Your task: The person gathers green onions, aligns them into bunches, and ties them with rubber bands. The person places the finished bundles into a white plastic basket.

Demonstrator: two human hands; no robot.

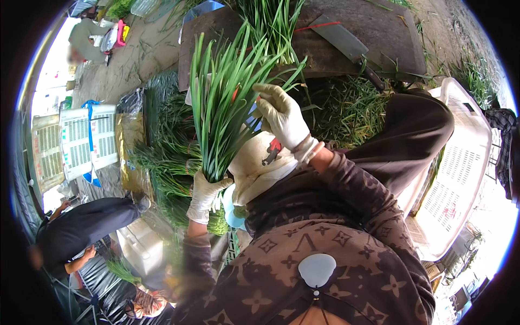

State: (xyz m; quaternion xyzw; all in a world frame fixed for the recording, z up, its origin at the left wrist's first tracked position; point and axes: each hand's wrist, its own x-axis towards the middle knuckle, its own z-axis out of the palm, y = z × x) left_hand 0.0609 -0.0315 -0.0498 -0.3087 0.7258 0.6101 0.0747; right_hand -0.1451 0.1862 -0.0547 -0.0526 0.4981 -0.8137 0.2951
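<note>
My left hand [207, 195], in a whitish glove, is closed round the lower end of a bunch of long flat green leaves, likely garlic chives [221, 113], whose tips fan out away from me. At the right edge of the bunch is my gloved right hand [282, 113], its fingers curled near the leaves; whether it pinches any of them I cannot tell. Another bunch of green leaves [270, 28] lies on a dark wooden board [365, 12] beyond my hands. On the same board rest a cleaver [341, 38] and a thin red tie [317, 27].
Tied green bundles [174, 162] are piled at the left. Loose leaf trimmings [349, 113] lie below the board. A white plastic crate [459, 174] stands at my right, with more crates [87, 138] at far left. Other people [89, 231] are on the left side.
</note>
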